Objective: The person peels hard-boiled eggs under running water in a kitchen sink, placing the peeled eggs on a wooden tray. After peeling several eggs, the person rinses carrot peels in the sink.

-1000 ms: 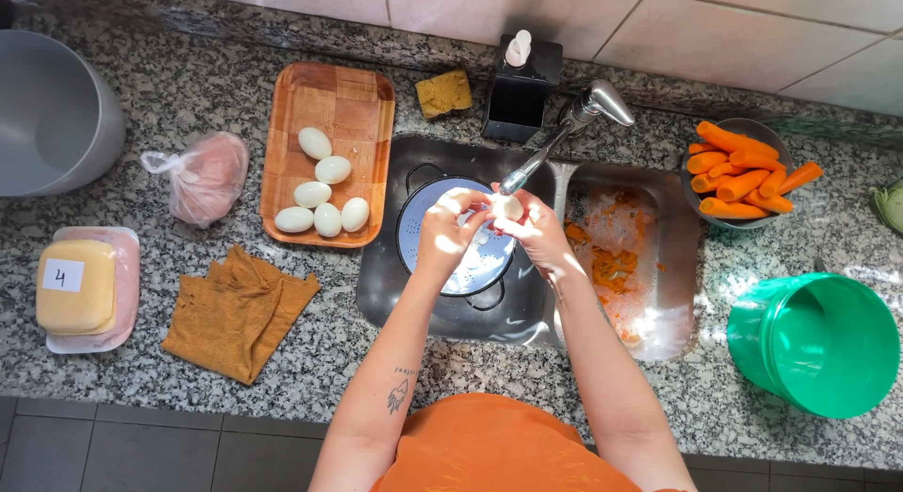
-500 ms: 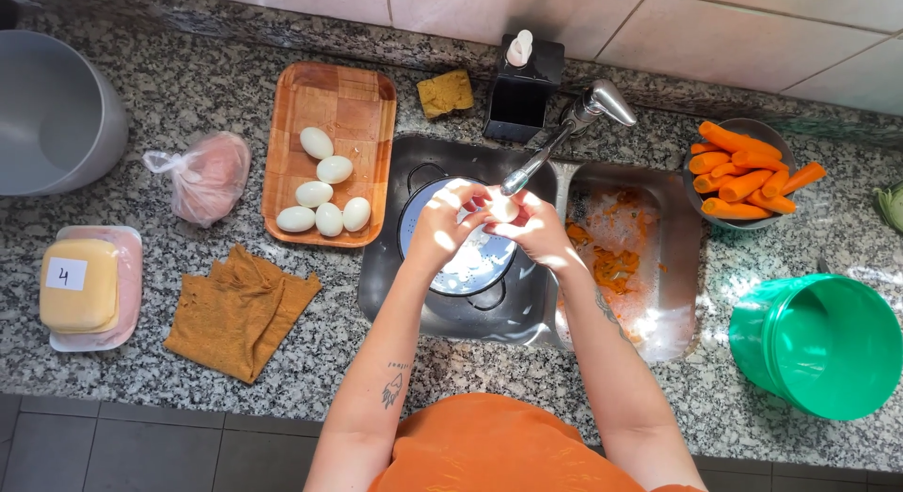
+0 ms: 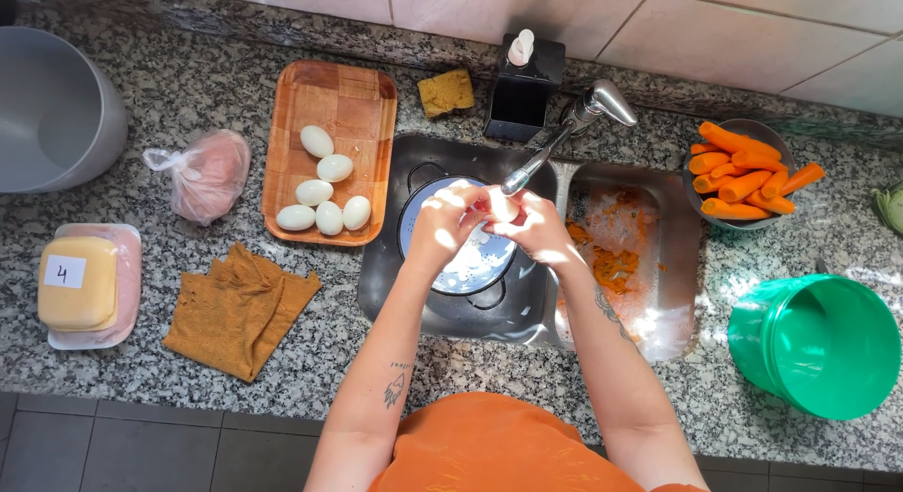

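Head view: egg (image 3: 500, 206) between both hands, over pot (image 3: 414, 230).

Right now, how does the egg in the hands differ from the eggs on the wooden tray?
The egg in the hands is a single one, held over the pot in the sink by the left hand and right hand. The eggs on the wooden tray are five, lying untouched on the counter. All look white and oval.

A speckled grey granite countertop (image 3: 188, 87) carries a wooden tray (image 3: 329, 106), grey plastic tub (image 3: 56, 116), pink knotted plastic bag (image 3: 202, 177), folded mustard cloth (image 3: 240, 309), yellow sponge (image 3: 446, 92), green plastic bucket (image 3: 828, 346) and metal bowl of peeled carrots (image 3: 743, 172).
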